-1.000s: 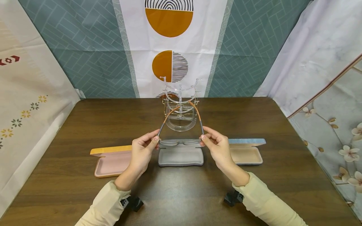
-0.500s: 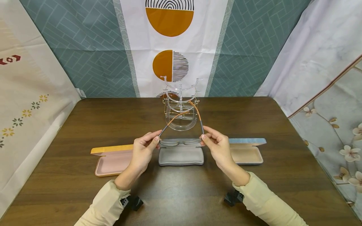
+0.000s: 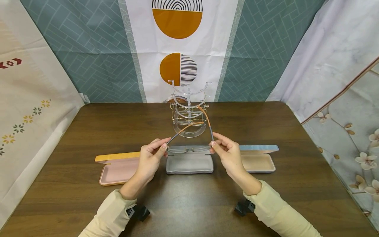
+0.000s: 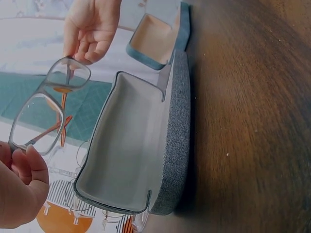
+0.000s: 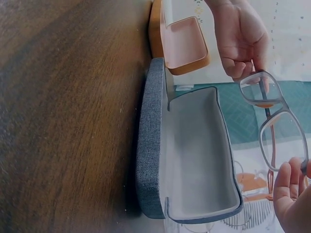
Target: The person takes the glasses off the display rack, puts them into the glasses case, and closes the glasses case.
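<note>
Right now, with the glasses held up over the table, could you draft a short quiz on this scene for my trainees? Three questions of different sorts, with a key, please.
1. Short answer: Which hand or hands hold the glasses?
2. True or false: The blue-lidded case is open.
3. Multiple choice: Which case lies between the other two? A, pink-lined; B, grey; C, blue-lidded.

Key
1. Both: the left hand and the right hand each have a grip on one end of them.
2. True; its tan inside shows.
3. B; the grey case has the pink-lined case to its left and the blue-lidded case to its right.
</note>
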Available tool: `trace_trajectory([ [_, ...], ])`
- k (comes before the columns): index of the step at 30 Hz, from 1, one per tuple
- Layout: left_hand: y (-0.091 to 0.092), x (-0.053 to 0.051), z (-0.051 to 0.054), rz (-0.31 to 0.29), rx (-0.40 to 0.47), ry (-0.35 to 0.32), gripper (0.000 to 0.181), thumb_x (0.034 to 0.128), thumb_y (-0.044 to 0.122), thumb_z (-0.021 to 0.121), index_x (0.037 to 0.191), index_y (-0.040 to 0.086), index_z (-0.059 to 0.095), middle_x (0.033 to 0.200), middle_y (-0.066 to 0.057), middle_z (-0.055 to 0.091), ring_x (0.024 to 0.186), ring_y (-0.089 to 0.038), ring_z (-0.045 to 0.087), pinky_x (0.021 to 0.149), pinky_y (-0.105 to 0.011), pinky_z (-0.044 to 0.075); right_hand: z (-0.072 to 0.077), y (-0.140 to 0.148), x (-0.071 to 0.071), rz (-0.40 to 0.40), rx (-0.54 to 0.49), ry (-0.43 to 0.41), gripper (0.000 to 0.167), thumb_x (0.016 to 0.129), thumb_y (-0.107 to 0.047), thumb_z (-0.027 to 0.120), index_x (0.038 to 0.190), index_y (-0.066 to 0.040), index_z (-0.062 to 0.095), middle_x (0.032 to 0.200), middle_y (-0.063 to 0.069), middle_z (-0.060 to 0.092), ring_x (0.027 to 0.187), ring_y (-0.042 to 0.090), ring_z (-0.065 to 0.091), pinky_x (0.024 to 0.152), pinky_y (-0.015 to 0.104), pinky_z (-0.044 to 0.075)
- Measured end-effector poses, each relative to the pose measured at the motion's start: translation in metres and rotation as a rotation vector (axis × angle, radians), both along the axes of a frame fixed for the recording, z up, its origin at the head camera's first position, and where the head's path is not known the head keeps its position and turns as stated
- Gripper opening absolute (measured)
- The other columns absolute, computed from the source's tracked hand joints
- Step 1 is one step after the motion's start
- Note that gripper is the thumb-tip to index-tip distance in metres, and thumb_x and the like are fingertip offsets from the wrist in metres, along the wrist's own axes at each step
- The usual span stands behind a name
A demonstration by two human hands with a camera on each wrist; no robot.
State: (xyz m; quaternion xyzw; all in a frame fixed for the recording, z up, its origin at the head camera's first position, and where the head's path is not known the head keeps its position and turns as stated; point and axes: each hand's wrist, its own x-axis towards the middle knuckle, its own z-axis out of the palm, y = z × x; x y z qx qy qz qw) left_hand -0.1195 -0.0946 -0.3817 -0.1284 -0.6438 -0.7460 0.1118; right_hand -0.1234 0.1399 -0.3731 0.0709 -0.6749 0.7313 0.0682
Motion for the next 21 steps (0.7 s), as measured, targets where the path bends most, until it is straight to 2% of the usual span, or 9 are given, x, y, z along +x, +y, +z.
trace_trajectory([
  [7, 0.0001, -0.0005, -0.0009, 0.000, -0.031, 0.033, 0.020, 0.0856, -0.015, 0.048, 0.103, -0.020, 0.058, 0.072, -0.002, 0.052, 0.059, -0.012, 0.051, 0.057, -0.019, 0.047, -0.0005, -0.0009, 0.0000, -0.005, -0.006, -0.011, 0.033, 0.085, 0.012, 0.053, 0.119, 0.011, 0.053, 0.075, 0.003, 0.063, 0.061, 0.009, 0.060, 0.063, 0.023, 0.052],
  [13, 0.0000, -0.0014, -0.0026, -0.004, -0.058, 0.021, 0.019, 0.0871, -0.012, 0.049, 0.101, -0.018, 0.059, 0.072, -0.002, 0.051, 0.059, -0.014, 0.051, 0.058, -0.019, 0.046, -0.0012, -0.0005, -0.0006, 0.000, -0.011, -0.007, 0.033, 0.085, 0.012, 0.052, 0.119, 0.012, 0.052, 0.077, 0.008, 0.063, 0.061, 0.009, 0.060, 0.063, 0.023, 0.052],
  [21, 0.0006, -0.0013, -0.0047, 0.006, -0.071, 0.035, 0.018, 0.0879, -0.009, 0.051, 0.100, -0.017, 0.060, 0.071, -0.002, 0.052, 0.059, -0.013, 0.051, 0.058, -0.019, 0.046, -0.0021, 0.0005, -0.0019, 0.011, -0.031, 0.004, 0.032, 0.086, 0.012, 0.052, 0.118, 0.013, 0.052, 0.076, 0.004, 0.063, 0.061, 0.008, 0.059, 0.062, 0.022, 0.052],
])
